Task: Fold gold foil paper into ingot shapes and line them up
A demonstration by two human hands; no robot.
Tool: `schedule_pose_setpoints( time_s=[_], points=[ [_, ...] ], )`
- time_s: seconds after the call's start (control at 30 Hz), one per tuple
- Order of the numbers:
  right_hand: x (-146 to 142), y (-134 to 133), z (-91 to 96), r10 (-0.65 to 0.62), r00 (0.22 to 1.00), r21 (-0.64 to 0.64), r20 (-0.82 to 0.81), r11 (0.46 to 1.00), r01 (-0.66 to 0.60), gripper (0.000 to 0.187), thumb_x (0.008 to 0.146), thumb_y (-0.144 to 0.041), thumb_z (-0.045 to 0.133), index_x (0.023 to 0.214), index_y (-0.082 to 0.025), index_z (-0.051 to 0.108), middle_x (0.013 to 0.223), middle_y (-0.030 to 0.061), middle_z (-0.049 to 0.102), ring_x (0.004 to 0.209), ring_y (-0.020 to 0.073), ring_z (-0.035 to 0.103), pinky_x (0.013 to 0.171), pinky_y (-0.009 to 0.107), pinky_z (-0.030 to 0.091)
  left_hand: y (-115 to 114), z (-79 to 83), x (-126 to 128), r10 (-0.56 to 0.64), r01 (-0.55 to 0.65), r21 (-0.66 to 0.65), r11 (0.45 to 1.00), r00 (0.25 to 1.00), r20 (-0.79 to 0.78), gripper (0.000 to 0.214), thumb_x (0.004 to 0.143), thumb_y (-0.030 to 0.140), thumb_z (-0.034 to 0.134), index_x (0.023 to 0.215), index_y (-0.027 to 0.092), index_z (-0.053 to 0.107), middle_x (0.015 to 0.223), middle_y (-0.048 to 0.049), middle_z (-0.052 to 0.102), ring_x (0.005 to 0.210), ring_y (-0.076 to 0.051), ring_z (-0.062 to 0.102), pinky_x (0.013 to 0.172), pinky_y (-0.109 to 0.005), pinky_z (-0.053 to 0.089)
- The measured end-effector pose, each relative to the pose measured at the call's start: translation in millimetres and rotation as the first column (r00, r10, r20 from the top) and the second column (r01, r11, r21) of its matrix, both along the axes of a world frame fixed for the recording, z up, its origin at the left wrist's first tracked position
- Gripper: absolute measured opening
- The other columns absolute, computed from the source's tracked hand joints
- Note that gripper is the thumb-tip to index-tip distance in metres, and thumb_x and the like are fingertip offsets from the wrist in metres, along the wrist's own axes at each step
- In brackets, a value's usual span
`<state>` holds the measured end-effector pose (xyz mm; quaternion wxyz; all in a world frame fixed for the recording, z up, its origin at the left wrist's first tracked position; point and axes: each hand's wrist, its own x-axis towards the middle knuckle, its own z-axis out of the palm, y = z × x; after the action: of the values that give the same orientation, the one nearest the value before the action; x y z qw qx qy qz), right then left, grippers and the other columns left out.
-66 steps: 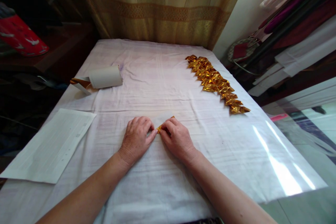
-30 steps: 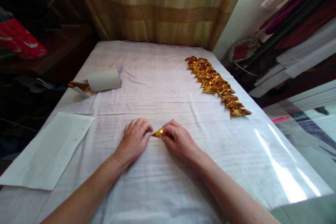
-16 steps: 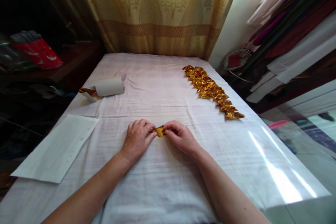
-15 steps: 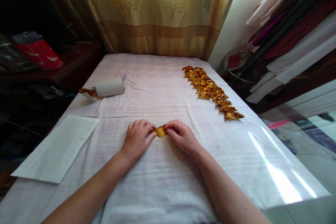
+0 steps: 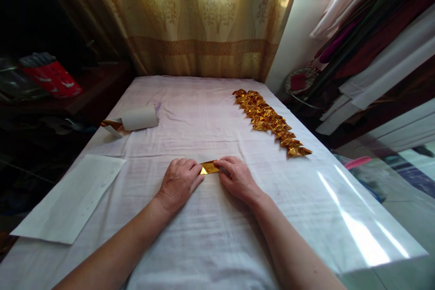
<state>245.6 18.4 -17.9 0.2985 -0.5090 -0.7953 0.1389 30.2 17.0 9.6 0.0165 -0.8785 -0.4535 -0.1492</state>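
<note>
Between my two hands a small folded strip of gold foil paper (image 5: 210,167) lies on the white cloth. My left hand (image 5: 181,178) is closed over the strip's left end, fingers curled and pressed down on it. At the other end, my right hand (image 5: 237,176) pinches the strip between thumb and fingers. The foil's ends are hidden under the fingertips. Folded gold foil pieces (image 5: 268,118) stand in overlapping rows farther off to the right.
A white paper roll (image 5: 140,118) with gold foil at its left end lies at the back left. Nearer is a white paper sheet (image 5: 70,199). A red holder (image 5: 56,79) stands on a dark side table. The patterned curtain (image 5: 204,22) hangs behind the cloth-covered table (image 5: 190,244).
The gold foil now shows as a flat, straight strip, where before it had a pointed lower edge. My hands stay at its ends. The whole view has shifted slightly.
</note>
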Motion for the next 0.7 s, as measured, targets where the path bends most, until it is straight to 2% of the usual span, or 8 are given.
schedule_pose_setpoints(
  time_s=[0.17, 0.33, 0.43, 0.53, 0.63, 0.7],
  points=[
    [-6.6, -4.2, 1.7, 0.000, 1.000, -0.002, -0.023, 1.000, 0.000, 0.037, 0.075, -0.005, 0.059, 0.106, -0.022, 0.071, 0.099, 0.0065, 0.069, 0.094, 0.0208, 0.062, 0.085, 0.035, 0.051, 5.0, -0.8, -3.9, -0.010, 0.010, -0.008, 1.000, 1.000, -0.017, 0.015, 0.090, 0.036, 0.064, 0.093, 0.021, 0.065, 0.087, -0.0036, 0.067, 0.081, -0.021, 0.059, 0.075, -0.036, 0.038],
    [-13.0, -7.4, 8.0, 0.001, 1.000, 0.022, -0.002, 1.000, -0.001, 0.035, 0.076, -0.008, 0.063, 0.107, -0.023, 0.070, 0.095, 0.0049, 0.066, 0.091, 0.0202, 0.061, 0.082, 0.033, 0.050, 15.5, -1.2, -10.3, -0.143, 0.152, 0.106, 0.983, 0.986, -0.090, 0.018, 0.096, 0.033, 0.056, 0.087, 0.020, 0.064, 0.079, -0.0034, 0.065, 0.073, -0.019, 0.059, 0.076, -0.035, 0.040],
    [-13.6, -7.5, 9.1, 0.001, 0.997, 0.074, 0.072, 0.997, -0.007, 0.025, 0.081, -0.012, 0.065, 0.102, -0.024, 0.071, 0.095, 0.0052, 0.066, 0.090, 0.0201, 0.059, 0.082, 0.034, 0.048, 21.0, -3.5, -17.7, -0.211, 0.224, 0.162, 0.961, 0.973, -0.095, 0.017, 0.097, 0.031, 0.052, 0.089, 0.021, 0.064, 0.082, -0.0033, 0.066, 0.074, -0.018, 0.061, 0.080, -0.035, 0.043],
    [-14.0, -7.5, 8.8, 0.001, 0.985, 0.167, 0.170, 0.986, -0.030, 0.014, 0.088, -0.020, 0.063, 0.097, -0.025, 0.073, 0.107, 0.0081, 0.066, 0.096, 0.0219, 0.059, 0.086, 0.037, 0.047, 23.8, -6.9, -26.5, -0.245, 0.253, 0.190, 0.949, 0.967, -0.064, 0.017, 0.098, 0.027, 0.050, 0.094, 0.021, 0.065, 0.087, -0.0034, 0.069, 0.079, -0.017, 0.063, 0.090, -0.037, 0.045],
    [-17.3, -7.7, 9.4, 0.032, 0.969, 0.225, 0.246, 0.970, -0.089, 0.015, 0.092, -0.021, 0.060, 0.099, -0.026, 0.073, 0.119, 0.0096, 0.065, 0.107, 0.0246, 0.057, 0.090, 0.040, 0.046, 24.1, -9.8, -34.3, -0.250, 0.258, 0.207, 0.944, 0.966, -0.063, 0.018, 0.098, 0.024, 0.048, 0.097, 0.022, 0.066, 0.092, -0.0039, 0.071, 0.083, -0.017, 0.065, 0.097, -0.039, 0.045],
    [-21.1, -7.5, 10.5, 0.079, 0.960, 0.217, 0.268, 0.966, -0.140, 0.017, 0.093, -0.020, 0.059, 0.104, -0.027, 0.071, 0.118, 0.0081, 0.067, 0.108, 0.0239, 0.058, 0.091, 0.040, 0.045, 23.9, -10.5, -38.2, -0.257, 0.268, 0.206, 0.941, 0.963, -0.079, 0.019, 0.098, 0.019, 0.047, 0.097, 0.022, 0.066, 0.093, -0.0036, 0.072, 0.084, -0.017, 0.066, 0.099, -0.040, 0.045]
  ],
)
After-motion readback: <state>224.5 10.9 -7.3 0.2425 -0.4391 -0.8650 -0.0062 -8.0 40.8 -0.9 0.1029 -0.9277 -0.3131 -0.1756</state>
